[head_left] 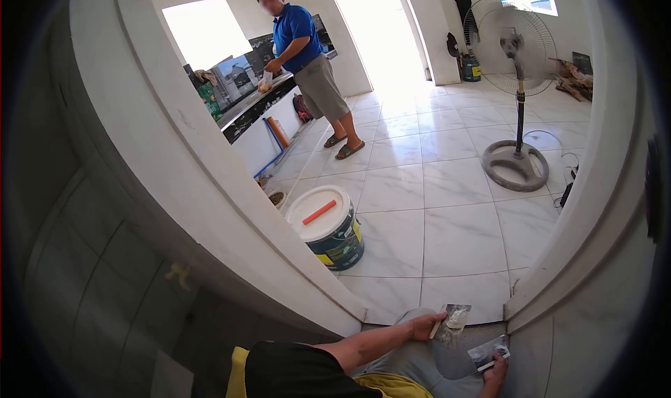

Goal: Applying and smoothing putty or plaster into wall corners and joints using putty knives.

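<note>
In front of my knees, low in the head view, my left hand is closed on the handle of a putty knife. White paste lies in a lump on its wide, flat blade. To the right and a little lower, my right hand grips a second putty knife, its fingers wrapped round the handle. A smear of white shows on that blade as well. The two blades are close together but apart, over the grey floor at the doorway.
White door jambs rise at left and right. Beyond stands a lidded paint bucket with an orange stick on top. A stand fan is at the right. Another person in blue stands by a counter.
</note>
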Available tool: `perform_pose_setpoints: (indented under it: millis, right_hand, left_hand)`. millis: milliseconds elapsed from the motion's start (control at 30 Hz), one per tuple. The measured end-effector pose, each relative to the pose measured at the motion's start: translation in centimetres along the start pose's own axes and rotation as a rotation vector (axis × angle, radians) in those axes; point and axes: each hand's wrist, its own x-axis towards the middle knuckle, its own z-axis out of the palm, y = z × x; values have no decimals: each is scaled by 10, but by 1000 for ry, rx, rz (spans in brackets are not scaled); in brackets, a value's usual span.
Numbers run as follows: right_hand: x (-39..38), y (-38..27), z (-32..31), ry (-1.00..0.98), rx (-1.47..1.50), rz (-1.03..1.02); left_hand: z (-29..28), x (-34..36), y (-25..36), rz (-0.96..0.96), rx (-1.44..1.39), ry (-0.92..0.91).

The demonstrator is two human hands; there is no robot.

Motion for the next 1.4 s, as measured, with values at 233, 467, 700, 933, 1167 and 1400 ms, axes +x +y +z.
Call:
perform_pose_setpoints:
  millis: [233,467,700,933,1167,1400]
  right_hand:
    - [-7,-5,14,79,-21,-53]
    - [-28,-4,16,164,-7,32]
    - [-38,-13,36,244,-29,18]
    - [-1,-13,64,423,135,-38]
    - [5,-19,48,655,91,-45]
    - [27,-5,39,651,40,-37]
  left_hand:
    - [-10,5,4,-36,-31,-19]
    - [-6,-2,-6,-78,-66,-20]
    - [-27,13,4,-127,-197,-3]
    - [-22,20,20,-37,-65,218]
    - [-21,20,-2,-63,-73,256]
    - [-22,16,4,-61,-78,247]
